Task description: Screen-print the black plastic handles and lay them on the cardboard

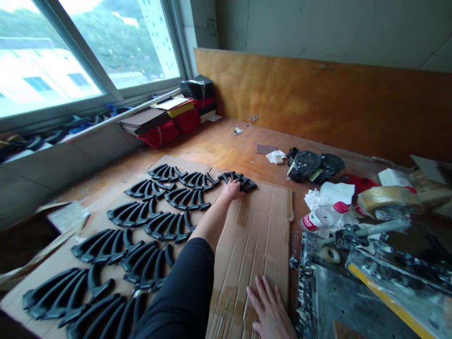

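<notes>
My left hand (233,189) reaches far forward, its fingers closed on a black fan-shaped part (249,182) with curved ribs, at the far end of the cardboard sheet (259,226). More parts of the same kind, such as one black ribbed fan (187,199) and another nearer one (56,292), lie in rows to the left of my arm. My right hand (270,306) rests palm down on the bare right side of the cardboard, fingers spread and holding nothing. My left forearm and dark sleeve hide portions of the nearest fans.
To the right are a plastic bottle (326,215), a tape roll (388,201), black-smeared tubs (305,165) and a stained work surface (353,301). Stacked sheets (158,125) stand below the window. A wooden board (300,94) rises along the back.
</notes>
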`<state>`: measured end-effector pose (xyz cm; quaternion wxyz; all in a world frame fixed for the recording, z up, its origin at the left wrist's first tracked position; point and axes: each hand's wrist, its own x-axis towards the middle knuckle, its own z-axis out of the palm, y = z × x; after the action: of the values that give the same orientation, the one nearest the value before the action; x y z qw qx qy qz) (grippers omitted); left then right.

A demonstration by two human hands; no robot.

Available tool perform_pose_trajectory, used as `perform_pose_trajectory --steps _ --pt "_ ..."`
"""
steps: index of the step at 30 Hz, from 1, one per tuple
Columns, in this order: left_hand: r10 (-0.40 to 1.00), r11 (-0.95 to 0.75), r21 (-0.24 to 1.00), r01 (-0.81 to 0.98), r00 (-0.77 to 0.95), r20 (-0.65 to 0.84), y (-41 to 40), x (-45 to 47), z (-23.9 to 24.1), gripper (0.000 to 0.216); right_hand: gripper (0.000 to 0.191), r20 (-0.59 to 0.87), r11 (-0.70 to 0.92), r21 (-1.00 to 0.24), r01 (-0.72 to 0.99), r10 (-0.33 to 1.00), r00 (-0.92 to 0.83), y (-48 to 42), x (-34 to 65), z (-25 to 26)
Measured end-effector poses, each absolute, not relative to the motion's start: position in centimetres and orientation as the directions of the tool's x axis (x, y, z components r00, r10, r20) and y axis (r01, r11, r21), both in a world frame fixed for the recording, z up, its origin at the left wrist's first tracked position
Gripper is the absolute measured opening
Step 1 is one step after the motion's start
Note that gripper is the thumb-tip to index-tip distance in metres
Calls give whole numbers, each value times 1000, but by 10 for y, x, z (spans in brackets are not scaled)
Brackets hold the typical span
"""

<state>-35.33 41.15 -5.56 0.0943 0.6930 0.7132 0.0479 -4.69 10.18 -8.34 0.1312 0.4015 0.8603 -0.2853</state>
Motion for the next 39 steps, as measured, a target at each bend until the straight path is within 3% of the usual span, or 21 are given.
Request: perform_pose_trajectory --steps 3,10,13,17,22,24,27,30,34,37,39 --pt "996 40 198 979 -24 -82 410 -360 -54 53 88 -458 495 -400 771 621 -636 101 -48 -79" --pt "972 226 195 954 -209 -106 413 -364 -49 62 86 -516 441 -414 796 607 -604 104 -56 -56" --pt "966 257 194 947 -258 -21 395 -345 -61 71 85 -547 405 -408 818 609 -574 104 -57 -49" --pt "941 239 244 940 -286 181 344 -314 -88 68 79 -497 401 -444 801 634 -593 101 -54 -46" --pt "941 230 275 933 -286 182 273 -285 -98 67 79 -424 420 -478 772 659 -621 102 -52 -38" --pt "949 228 261 938 -274 155 245 -275 -95 65 72 -411 426 -493 758 654 -635 103 -47 -26" --pt "959 221 265 938 -259 117 202 -258 -88 62 47 -388 431 -563 705 616 -686 99 -24 2" --pt "957 249 389 887 -286 39 161 -237 -76 57 41 -238 473 -600 645 664 -708 80 27 31" --pt "904 385 695 607 -401 -150 126 -195 -48 50 55 -39 528 -488 695 782 -622 48 123 46" --pt "898 382 771 510 -404 -177 119 -147 -12 49 73 -10 546 -383 745 804 -595 29 181 36" --pt "914 325 848 418 -368 -168 118 -106 24 54 74 -41 577 -373 727 772 -634 20 203 31"
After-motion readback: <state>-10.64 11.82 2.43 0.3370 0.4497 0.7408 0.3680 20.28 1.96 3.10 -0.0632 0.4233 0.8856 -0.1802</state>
